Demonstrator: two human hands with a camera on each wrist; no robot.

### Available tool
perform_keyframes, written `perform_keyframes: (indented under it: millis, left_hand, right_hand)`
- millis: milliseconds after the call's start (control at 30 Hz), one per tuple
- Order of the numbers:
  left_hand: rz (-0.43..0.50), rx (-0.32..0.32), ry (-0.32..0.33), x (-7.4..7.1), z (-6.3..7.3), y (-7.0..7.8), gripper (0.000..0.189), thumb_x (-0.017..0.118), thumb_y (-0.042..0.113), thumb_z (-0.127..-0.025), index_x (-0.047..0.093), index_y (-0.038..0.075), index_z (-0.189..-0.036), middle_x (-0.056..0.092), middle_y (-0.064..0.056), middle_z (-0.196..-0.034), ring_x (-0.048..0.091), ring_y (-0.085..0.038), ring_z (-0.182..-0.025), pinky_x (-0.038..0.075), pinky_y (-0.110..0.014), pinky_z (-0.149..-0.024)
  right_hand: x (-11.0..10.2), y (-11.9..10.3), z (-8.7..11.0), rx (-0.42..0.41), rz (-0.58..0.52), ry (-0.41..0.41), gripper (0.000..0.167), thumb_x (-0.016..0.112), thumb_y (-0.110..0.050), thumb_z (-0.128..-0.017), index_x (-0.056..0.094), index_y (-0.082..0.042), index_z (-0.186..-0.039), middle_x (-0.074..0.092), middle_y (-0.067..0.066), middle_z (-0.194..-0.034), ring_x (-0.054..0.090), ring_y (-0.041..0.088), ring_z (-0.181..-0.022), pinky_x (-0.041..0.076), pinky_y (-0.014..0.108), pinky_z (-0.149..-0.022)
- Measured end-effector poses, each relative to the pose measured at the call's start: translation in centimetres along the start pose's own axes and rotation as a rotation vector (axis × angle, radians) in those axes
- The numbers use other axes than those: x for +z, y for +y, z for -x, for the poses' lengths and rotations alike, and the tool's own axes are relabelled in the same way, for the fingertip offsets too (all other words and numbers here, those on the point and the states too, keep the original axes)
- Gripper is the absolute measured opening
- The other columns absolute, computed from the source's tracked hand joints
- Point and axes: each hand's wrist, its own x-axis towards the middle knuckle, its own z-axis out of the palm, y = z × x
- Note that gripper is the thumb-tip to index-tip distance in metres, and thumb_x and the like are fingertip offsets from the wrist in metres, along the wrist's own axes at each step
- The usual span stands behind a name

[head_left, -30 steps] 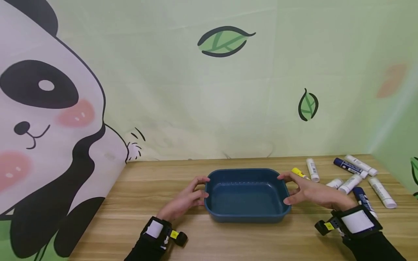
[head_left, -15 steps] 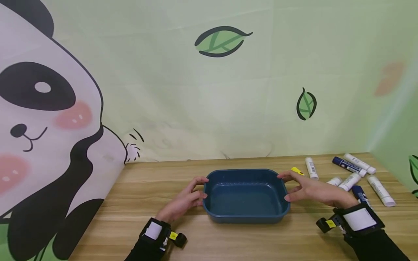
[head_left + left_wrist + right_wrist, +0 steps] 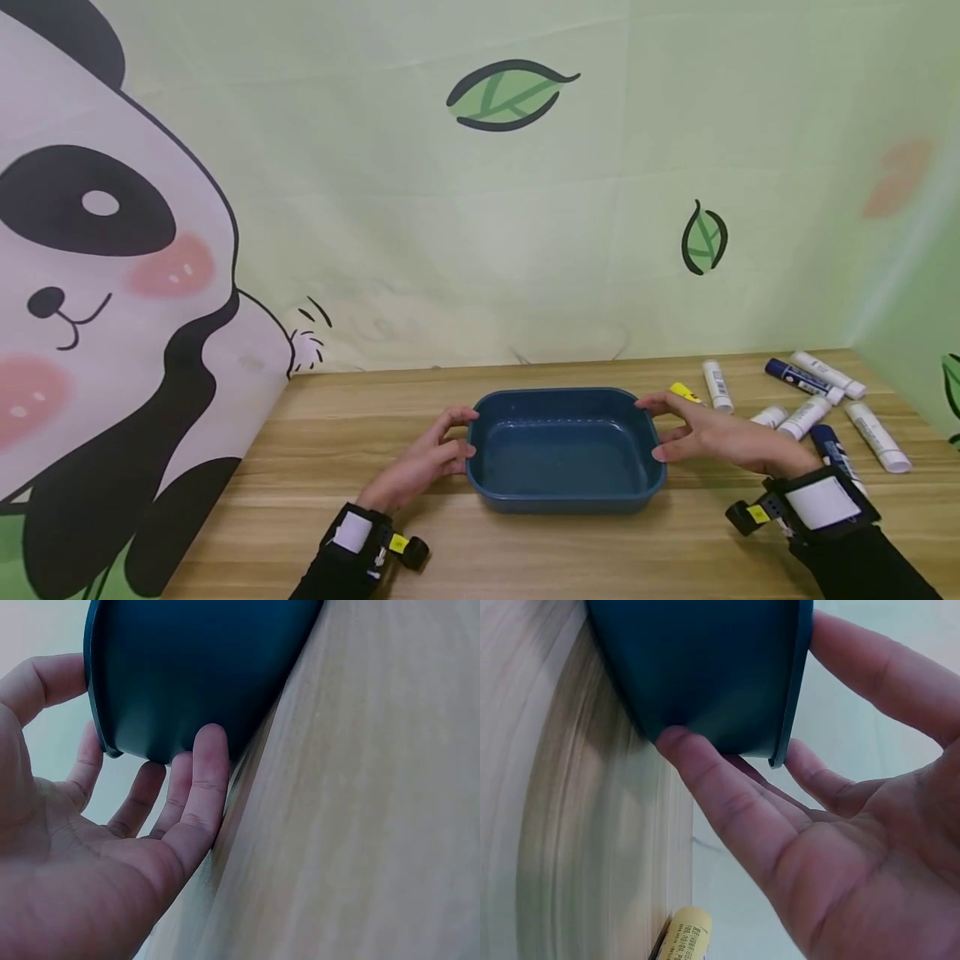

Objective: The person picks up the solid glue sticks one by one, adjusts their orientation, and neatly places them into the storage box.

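Two hands hold the tray (image 3: pixel 566 502), which stands open side up around the middle of the tabletop (image 3: pixel 337 417). We see the left hand (image 3: pixel 420 458) clamped on its left end and the right hand (image 3: pixel 712 436) clamped on its right end, each with the thumb on the rim nearer to us and the forefinger toward the far corner. In both wrist views we find a lower fingertip pressed against the outer wall, down toward the base. The base seems to rest on the tabletop, though the dark edge there leaves us less than sure. Just past the right hand lies a yellow tube (image 3: pixel 686 393), partly hidden by it. Farther right we make out white tubes (image 3: pixel 877 437) and two blue tubes (image 3: pixel 797 377), loosely scattered. Behind everything hangs a pale green backdrop (image 3: pixel 360 167) with a panda (image 3: pixel 112 192) on its left.
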Motion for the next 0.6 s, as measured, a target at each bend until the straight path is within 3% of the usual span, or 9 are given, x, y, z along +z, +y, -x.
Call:
perform_keyframes:
  millis: [600]
  left_hand:
    - [-0.007,0.000,0.008,-0.41,0.09,0.02,0.046,0.051,0.011,-0.095,0.037,0.015,-0.139,0.026,-0.011,-0.142,0.051,-0.022,-0.101,0.046,-0.030,-0.083]
  right_hand:
    - [0.38,0.07,-0.53,0.002,-0.022,0.013,0.069,0.064,-0.020,-0.091,0.025,-0.007,-0.146,0.017,0.025,-0.151,0.039,0.049,-0.127,0.039,0.055,-0.098]
